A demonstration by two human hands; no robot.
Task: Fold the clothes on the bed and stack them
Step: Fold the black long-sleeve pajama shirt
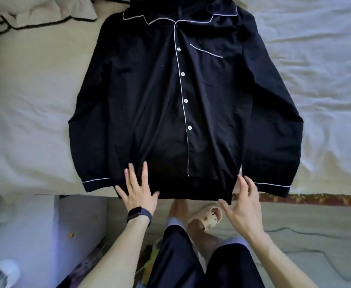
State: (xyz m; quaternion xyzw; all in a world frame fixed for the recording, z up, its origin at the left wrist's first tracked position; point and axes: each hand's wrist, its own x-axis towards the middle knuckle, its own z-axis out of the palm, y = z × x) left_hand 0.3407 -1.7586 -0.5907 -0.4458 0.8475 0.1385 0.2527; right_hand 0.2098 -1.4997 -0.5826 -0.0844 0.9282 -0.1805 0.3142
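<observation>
Shirt noted: dark button-front pyjama shirt (170,100) with white piping, spread face-up on the bed (35,100), collar at the far end, hem at the near mattress edge. Sleeves are laid down along both sides, cuffs level with the hem.

Left hand (138,192) is laid flat on the hem's left corner, fingers straight and spread, nothing gripped. Right hand (243,200) is held at the hem's right corner, fingers spread and slightly bent, nothing pinched; whether the fingertips touch cloth cannot be told.

Cloth is judged thin, soft, light and perhaps a little slick. No stiffness is expected, and sagging is likely when it is lifted. It is best pinched at shoulder and hem on one side, so that panel and sleeve are turned inward together.

Pale garment with black trim (46,11) lies crumpled at far left, not yet folded.
</observation>
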